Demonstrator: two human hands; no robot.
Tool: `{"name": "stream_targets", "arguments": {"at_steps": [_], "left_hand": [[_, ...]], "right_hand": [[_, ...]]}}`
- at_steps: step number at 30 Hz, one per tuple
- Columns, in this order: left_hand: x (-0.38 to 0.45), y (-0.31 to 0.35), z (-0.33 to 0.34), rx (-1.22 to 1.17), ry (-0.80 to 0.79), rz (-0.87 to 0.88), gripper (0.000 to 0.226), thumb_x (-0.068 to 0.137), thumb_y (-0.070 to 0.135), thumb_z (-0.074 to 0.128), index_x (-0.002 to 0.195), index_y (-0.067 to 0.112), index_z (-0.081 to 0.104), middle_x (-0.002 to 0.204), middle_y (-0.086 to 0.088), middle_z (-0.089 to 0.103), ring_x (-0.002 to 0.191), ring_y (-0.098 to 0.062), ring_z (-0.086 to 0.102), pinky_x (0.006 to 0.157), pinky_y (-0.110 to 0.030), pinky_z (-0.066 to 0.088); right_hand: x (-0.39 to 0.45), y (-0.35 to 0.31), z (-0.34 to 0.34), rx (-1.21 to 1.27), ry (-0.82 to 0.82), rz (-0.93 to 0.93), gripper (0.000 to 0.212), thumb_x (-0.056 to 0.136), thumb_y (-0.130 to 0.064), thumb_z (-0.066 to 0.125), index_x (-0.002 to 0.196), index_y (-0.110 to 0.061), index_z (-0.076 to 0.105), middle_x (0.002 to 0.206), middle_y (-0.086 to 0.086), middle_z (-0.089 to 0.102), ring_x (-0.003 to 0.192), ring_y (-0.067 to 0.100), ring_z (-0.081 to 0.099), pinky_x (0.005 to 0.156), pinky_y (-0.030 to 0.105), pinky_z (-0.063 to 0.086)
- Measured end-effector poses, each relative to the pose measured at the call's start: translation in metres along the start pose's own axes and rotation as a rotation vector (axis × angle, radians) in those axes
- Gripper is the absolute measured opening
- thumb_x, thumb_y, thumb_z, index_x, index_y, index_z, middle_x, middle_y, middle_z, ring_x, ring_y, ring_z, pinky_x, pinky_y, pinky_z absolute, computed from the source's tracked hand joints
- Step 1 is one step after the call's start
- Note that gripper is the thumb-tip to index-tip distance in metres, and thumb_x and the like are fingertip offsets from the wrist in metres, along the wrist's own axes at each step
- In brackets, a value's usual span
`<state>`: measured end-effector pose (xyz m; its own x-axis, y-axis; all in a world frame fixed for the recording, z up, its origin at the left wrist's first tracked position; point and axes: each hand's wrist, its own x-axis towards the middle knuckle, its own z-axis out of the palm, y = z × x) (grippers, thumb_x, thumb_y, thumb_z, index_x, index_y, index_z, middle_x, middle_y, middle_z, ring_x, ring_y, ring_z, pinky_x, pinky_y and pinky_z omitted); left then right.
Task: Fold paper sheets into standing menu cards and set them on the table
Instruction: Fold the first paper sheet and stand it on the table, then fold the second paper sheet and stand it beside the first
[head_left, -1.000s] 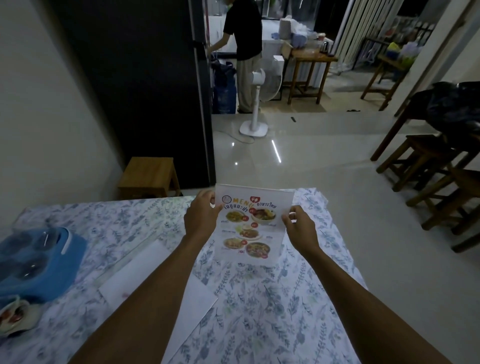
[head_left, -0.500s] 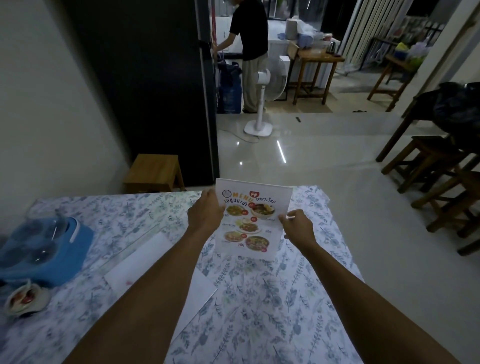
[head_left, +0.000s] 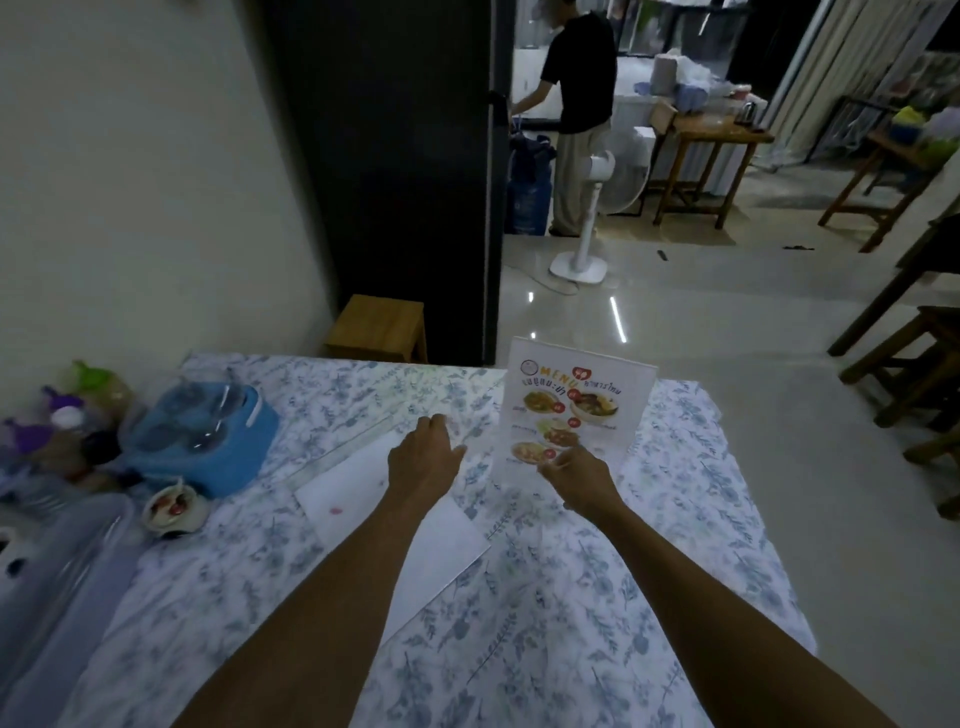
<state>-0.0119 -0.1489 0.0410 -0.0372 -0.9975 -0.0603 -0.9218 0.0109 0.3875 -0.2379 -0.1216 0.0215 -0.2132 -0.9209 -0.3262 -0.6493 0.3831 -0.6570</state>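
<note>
Near the far right corner of the table (head_left: 727, 587) stood the menu card (head_left: 574, 410), upright on the flowered cloth with its food pictures facing the person; it looked thin and light, so a small bump could tip it, and it would bend if squeezed; the side edges looked like the best place to take hold, with a soft touch. The right hand (head_left: 576, 475) was just at the card's bottom edge with its fingers loosely spread, pinching nothing I could see — though I could not tell if a fingertip touched the paper. The left hand (head_left: 423, 457) was apart from the card, fingers loose and holding nothing, over a plain white sheet (head_left: 410, 525) lying flat on the cloth. The card's back fold was hidden, so how it stood up was not clear; the small words on it were too blurry to read; a blue box (head_left: 208, 431) sat well apart at the left.
</note>
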Motion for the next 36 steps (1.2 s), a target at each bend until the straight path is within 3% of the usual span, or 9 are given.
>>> {"name": "stream_targets", "arguments": {"at_steps": [3,7,19,22,27,32,36], "left_hand": [[-0.016,-0.024,-0.003,0.089,0.011,0.008,0.052,0.098,0.045,0.05,0.138,0.012,0.043,0.135,-0.011,0.051,0.118,-0.03,0.057,0.087,-0.042,0.047],[-0.038,-0.056,-0.004,0.115,0.017,-0.042,0.052,0.099,0.045,0.05,0.137,0.011,0.043,0.132,-0.01,0.053,0.116,-0.029,0.058,0.086,-0.042,0.048],[-0.085,-0.149,0.038,0.136,-0.114,-0.244,0.054,0.098,0.045,0.05,0.14,0.011,0.042,0.135,-0.011,0.053,0.117,-0.029,0.059,0.09,-0.041,0.049],[-0.082,-0.154,0.048,0.084,-0.129,-0.271,0.05,0.098,0.044,0.052,0.135,0.012,0.044,0.131,-0.011,0.053,0.114,-0.03,0.06,0.088,-0.042,0.049],[-0.083,-0.158,0.069,-0.137,-0.124,-0.435,0.047,0.096,0.037,0.059,0.132,0.01,0.046,0.126,-0.019,0.05,0.11,-0.036,0.058,0.088,-0.047,0.052],[-0.081,-0.157,0.08,-0.303,0.016,-0.502,0.031,0.093,0.029,0.064,0.119,0.014,0.055,0.128,-0.015,0.047,0.108,-0.035,0.056,0.086,-0.045,0.054],[-0.082,-0.158,0.083,-0.368,0.065,-0.547,0.025,0.091,0.023,0.067,0.113,0.016,0.06,0.132,-0.013,0.045,0.114,-0.031,0.053,0.082,-0.032,0.049]], "right_hand": [[-0.002,-0.015,0.027,-0.031,-0.037,-0.033,0.049,0.085,-0.053,0.065,0.11,-0.011,0.065,0.101,0.01,0.072,0.094,0.029,0.07,0.083,0.048,0.06],[-0.013,-0.039,0.064,-0.046,-0.119,-0.06,0.052,0.088,-0.048,0.066,0.121,-0.009,0.058,0.119,0.012,0.065,0.106,0.031,0.066,0.09,0.049,0.057],[-0.023,-0.045,0.157,-0.152,-0.299,-0.07,0.049,0.087,-0.045,0.068,0.118,-0.008,0.058,0.114,0.015,0.067,0.101,0.035,0.068,0.087,0.041,0.056],[-0.016,-0.04,0.164,-0.232,-0.252,-0.077,0.052,0.089,-0.044,0.066,0.123,-0.006,0.056,0.124,0.017,0.061,0.117,0.035,0.059,0.094,0.037,0.047],[-0.012,-0.029,0.169,-0.391,-0.204,0.022,0.064,0.093,-0.043,0.059,0.139,-0.002,0.039,0.139,0.028,0.041,0.13,0.047,0.039,0.104,0.053,0.042],[-0.02,-0.026,0.179,-0.434,-0.18,-0.01,0.058,0.092,-0.04,0.062,0.133,-0.004,0.043,0.135,0.024,0.044,0.127,0.045,0.041,0.099,0.052,0.045],[-0.027,-0.019,0.178,-0.289,-0.154,0.074,0.062,0.084,-0.042,0.07,0.131,-0.011,0.045,0.129,0.02,0.053,0.119,0.04,0.052,0.097,0.051,0.049]]}}
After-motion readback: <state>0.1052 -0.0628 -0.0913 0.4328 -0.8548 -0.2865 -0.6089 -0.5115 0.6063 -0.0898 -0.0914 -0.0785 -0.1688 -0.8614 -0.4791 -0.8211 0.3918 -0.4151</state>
